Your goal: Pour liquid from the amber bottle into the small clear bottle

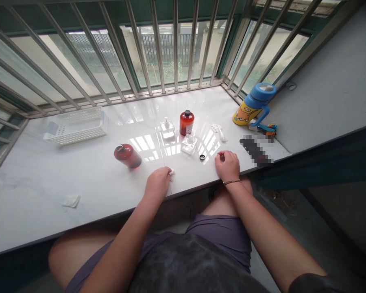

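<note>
My left hand (158, 184) rests on the white stone sill (49, 179), its fingertips pressing a small white wad of tissue (171, 173). My right hand (227, 166) lies curled near the sill's front edge, with nothing visible in its fingers. The nearest thing to it is a small black bottle cap (202, 157). Beyond the hands stand a square glass bottle (189, 144), a glass pump bottle (167, 128) and an amber bottle with a black cap (186, 122). A reddish-brown bottle (127, 156) lies on its side to the left.
A white perforated plastic basket (76, 126) sits at the far left, and a crumpled tissue (71, 201) lies near the front edge. To the right are a white wipe (218, 132), a yellow-and-blue flask (253, 103) and a pixelated object (256, 150). Metal window bars (158, 44) line the back.
</note>
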Motion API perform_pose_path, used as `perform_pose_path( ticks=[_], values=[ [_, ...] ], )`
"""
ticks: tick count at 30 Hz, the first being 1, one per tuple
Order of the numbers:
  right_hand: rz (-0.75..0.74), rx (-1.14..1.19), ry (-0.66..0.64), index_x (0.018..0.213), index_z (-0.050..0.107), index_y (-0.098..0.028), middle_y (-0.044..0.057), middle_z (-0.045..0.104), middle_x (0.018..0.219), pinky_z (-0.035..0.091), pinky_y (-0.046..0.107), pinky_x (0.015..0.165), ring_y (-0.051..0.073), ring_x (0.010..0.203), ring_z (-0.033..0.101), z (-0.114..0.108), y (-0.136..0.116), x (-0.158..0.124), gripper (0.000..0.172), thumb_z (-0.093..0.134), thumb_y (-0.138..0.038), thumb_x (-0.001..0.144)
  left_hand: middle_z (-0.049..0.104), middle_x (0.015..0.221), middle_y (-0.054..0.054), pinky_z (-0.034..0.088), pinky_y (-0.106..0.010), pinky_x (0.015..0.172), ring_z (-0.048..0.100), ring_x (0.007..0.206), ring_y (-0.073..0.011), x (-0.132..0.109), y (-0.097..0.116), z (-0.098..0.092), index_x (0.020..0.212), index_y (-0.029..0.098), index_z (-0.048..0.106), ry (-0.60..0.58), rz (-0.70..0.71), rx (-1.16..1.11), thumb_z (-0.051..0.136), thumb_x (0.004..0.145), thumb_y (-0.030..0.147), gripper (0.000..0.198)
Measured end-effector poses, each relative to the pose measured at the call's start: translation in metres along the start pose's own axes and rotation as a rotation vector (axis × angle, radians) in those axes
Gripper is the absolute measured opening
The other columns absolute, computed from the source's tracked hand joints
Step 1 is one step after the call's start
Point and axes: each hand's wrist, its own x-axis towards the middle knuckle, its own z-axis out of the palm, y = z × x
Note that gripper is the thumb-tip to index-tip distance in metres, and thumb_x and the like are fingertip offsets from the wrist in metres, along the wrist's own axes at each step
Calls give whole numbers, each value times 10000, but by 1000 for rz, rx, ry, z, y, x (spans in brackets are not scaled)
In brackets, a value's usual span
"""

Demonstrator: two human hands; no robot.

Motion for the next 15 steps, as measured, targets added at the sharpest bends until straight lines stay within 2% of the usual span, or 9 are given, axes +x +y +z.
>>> perform_pose_path(
  ticks=[5,8,11,15],
  values=[
    [-5,-1,4,942,659,-243,94,740,952,450,420,875,302,957,610,0,0,0,76,592,-277,946,854,1046,-2,565,-284,854,793,973,-224,-33,40,32,1031,294,804,-249,195,-107,686,914,97,257],
    [-8,-4,4,944,660,-242,96,744,958,453,421,877,302,960,613,0,1,0,77,591,-275,945,857,1055,5,571,-278,885,797,988,-216,-57,51,38,1018,290,808,-341,238,-207,698,888,79,271],
    [-10,-7,3,940,659,-245,90,747,958,453,420,878,302,961,614,1,1,0,72,592,-273,944,855,1064,2,579,-295,896,792,959,-214,-75,40,23,1052,292,801,-273,145,-310,674,916,118,255],
    [-8,-6,2,930,657,-246,91,746,954,448,420,881,305,964,613,1,1,0,63,600,-272,939,842,1049,-13,588,-324,865,778,907,-229,-84,-2,-11,1076,286,777,14,-21,-183,652,958,205,191]
  ],
)
